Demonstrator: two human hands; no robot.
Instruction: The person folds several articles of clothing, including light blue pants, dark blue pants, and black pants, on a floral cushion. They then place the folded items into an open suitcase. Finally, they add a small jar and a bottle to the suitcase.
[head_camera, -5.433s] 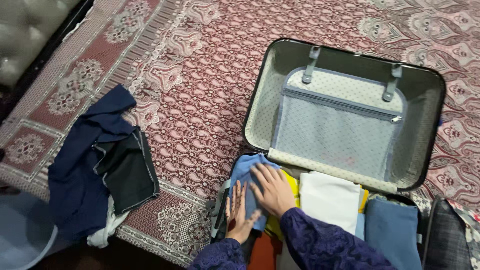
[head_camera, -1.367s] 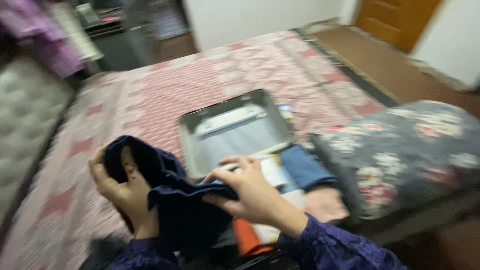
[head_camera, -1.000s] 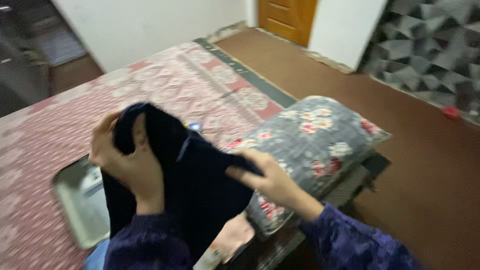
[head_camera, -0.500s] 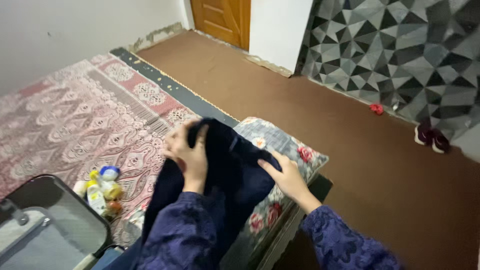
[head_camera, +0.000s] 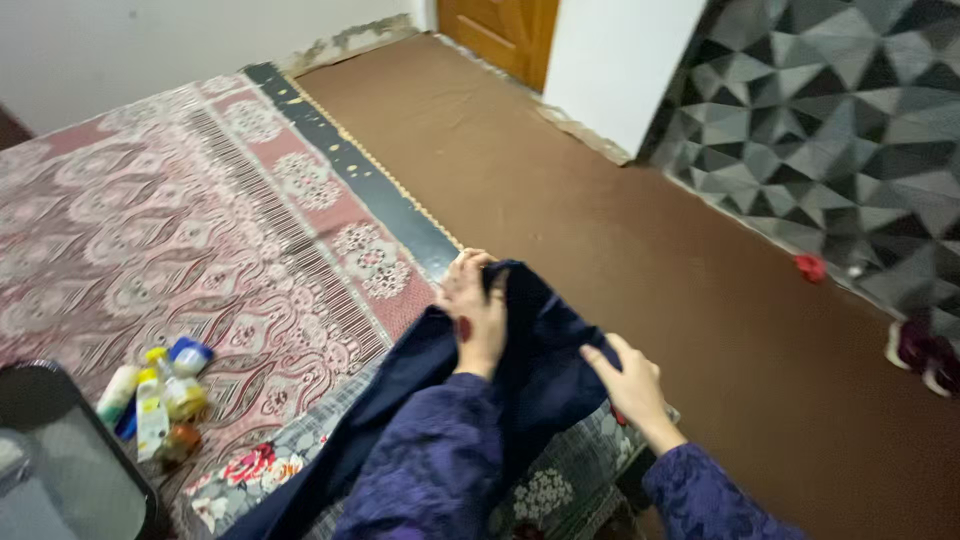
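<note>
My left hand grips the top edge of a dark navy garment and holds it up over a grey floral cushion. My right hand lies on the garment's right side, its fingers pressed on the cloth. The garment drapes down to the left over my purple lace sleeve and across the cushion.
A patterned red carpet covers the floor on the left, with several small bottles on it. The corner of an open suitcase lid shows at bottom left. Brown floor, a wooden door and dark shoes lie to the right.
I lifted the navy garment away from the suitcase and turned right. Both hands have lowered it onto the floral cushion, the right hand sliding along its side.
</note>
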